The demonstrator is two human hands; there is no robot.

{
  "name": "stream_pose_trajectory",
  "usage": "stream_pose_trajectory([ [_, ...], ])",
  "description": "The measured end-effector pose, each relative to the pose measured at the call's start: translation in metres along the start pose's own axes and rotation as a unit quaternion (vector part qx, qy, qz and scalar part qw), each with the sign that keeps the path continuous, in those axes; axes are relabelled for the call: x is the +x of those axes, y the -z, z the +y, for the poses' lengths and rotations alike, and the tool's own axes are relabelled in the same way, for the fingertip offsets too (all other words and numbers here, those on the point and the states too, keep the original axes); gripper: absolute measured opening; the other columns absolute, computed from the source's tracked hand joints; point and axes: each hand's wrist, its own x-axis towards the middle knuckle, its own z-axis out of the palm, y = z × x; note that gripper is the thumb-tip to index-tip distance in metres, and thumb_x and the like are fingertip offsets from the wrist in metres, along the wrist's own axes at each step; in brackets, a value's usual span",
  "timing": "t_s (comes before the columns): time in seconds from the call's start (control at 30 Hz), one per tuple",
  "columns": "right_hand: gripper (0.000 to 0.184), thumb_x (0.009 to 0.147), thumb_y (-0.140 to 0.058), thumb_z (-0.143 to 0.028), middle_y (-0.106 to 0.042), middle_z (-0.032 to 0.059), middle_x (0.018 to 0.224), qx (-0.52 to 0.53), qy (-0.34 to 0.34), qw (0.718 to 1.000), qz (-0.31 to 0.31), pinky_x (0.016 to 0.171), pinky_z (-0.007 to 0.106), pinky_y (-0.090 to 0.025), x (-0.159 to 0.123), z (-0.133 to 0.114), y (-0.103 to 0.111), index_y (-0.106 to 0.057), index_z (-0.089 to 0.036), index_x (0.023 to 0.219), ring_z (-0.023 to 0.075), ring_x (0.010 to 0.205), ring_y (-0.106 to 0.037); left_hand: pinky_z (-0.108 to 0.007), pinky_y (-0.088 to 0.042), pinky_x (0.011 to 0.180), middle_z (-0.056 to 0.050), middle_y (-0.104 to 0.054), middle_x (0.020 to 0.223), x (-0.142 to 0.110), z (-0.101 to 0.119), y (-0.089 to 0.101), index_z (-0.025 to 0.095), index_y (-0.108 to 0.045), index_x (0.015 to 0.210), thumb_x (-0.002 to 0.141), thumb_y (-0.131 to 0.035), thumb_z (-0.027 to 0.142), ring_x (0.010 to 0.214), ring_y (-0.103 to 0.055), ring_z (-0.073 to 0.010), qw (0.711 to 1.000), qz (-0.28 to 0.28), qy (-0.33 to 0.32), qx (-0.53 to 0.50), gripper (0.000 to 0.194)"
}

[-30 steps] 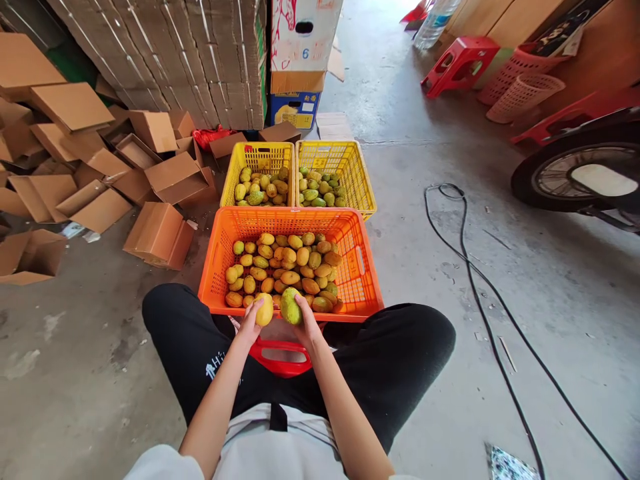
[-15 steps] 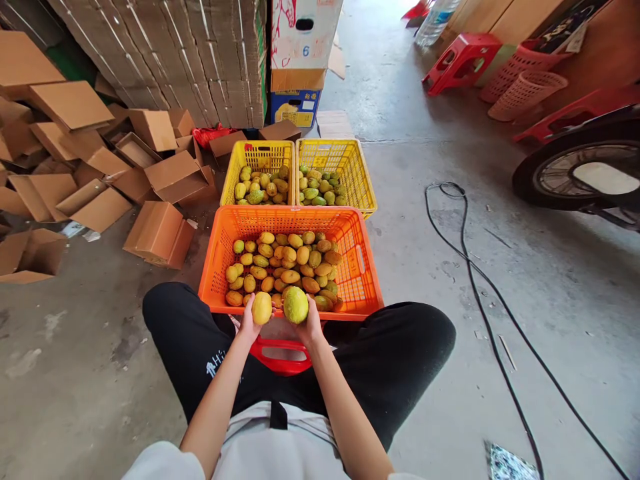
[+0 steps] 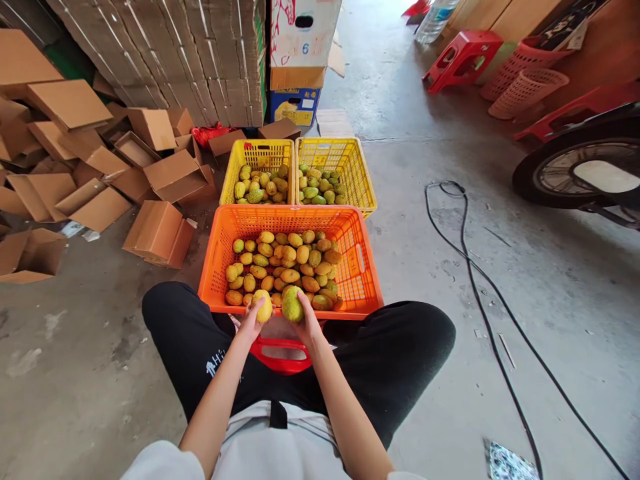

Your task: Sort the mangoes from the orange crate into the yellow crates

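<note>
Left fingers clasping yellow fruit, right fingers clasping green fruit, both turned since just before

Left hand: grip wrapped round one yellow fruit.
Right hand: grip wrapped round one green fruit; the two pieces near each other, apart.
Orange crate: one, before the seated person; holds oval fruits, yellow, green and brownish.
Yellow crates: two, side by side just beyond the orange one; both part-filled with fruit.
Loose cartons: many, brown, tumbled over the floor to my left.
Printed boxes: blue below, white above, the latter marked 6.
Floor, right: black cable, looped; motorbike wheel, partly in view.
Far right: red stool; pink baskets, two.
</note>
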Motion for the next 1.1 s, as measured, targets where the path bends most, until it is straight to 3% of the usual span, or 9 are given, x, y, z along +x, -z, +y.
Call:
stream_pose_trajectory([
  [0.1,0.037,0.070,-0.087,-0.038,-0.077,-0.0011,0.090,-0.023,-0.003,1.000,-0.019,0.065,0.032,-0.063,0.003,0.004,0.003,-0.070,-0.026,0.100,0.0199,0.079,-0.072,-0.035,-0.063,0.083,-0.008,-0.075,0.086,-0.001,0.001,0.000,0.014,-0.069,0.101,0.076,-0.082,0.022,0.085,-0.076,-0.0232,1.000,-0.013,0.006,-0.005,0.029],
  [0.23,0.038,0.072,-0.084,-0.044,-0.078,-0.0011,0.090,-0.023,-0.014,0.999,-0.024,0.066,0.032,-0.062,0.003,0.004,0.004,-0.070,-0.026,0.103,0.0206,0.079,-0.073,-0.036,-0.063,0.088,-0.012,-0.077,0.095,-0.003,0.004,-0.003,0.013,-0.070,0.107,0.086,-0.072,0.028,0.097,-0.076,-0.0261,0.999,-0.031,0.029,-0.024,0.026],
  [0.5,0.036,0.081,-0.069,-0.054,-0.079,0.0043,0.087,0.020,-0.027,0.999,-0.011,0.066,0.031,-0.061,0.003,-0.001,-0.001,-0.073,-0.022,0.098,0.0237,0.083,-0.075,-0.040,-0.063,0.090,-0.012,-0.077,0.093,0.000,0.006,-0.004,0.012,-0.064,0.127,0.096,-0.061,0.039,0.083,-0.075,-0.0227,0.995,-0.032,0.062,-0.077,0.040],
  [0.77,0.025,0.081,-0.073,-0.044,-0.080,0.0026,0.091,0.052,-0.049,0.997,0.005,0.073,0.039,-0.065,0.006,0.000,0.000,-0.072,-0.025,0.098,0.0240,0.083,-0.076,-0.038,-0.063,0.084,-0.012,-0.077,0.094,0.004,0.006,-0.002,0.012,-0.065,0.127,0.099,-0.051,0.044,0.085,-0.075,-0.0231,0.995,-0.036,0.054,-0.073,0.044],
  [0.9,0.032,0.081,-0.075,-0.049,-0.079,0.0036,0.089,0.039,-0.049,0.998,-0.013,0.071,0.039,-0.065,0.002,-0.001,-0.002,-0.071,-0.023,0.100,0.0247,0.081,-0.077,-0.034,-0.063,0.077,-0.010,-0.076,0.094,0.002,0.006,-0.003,0.014,-0.066,0.122,0.096,-0.061,0.048,0.078,-0.073,-0.0201,0.998,-0.033,0.038,-0.033,0.043],
  [1.1,0.034,0.075,-0.085,-0.042,-0.079,0.0018,0.089,0.022,-0.030,0.998,-0.044,0.073,0.037,-0.065,-0.004,-0.003,-0.002,-0.070,-0.023,0.099,0.0232,0.081,-0.076,-0.030,-0.062,0.078,-0.008,-0.075,0.093,0.001,0.001,-0.001,0.014,-0.068,0.112,0.086,-0.073,0.030,0.081,-0.074,-0.0186,0.998,-0.048,0.015,-0.027,0.031],
])
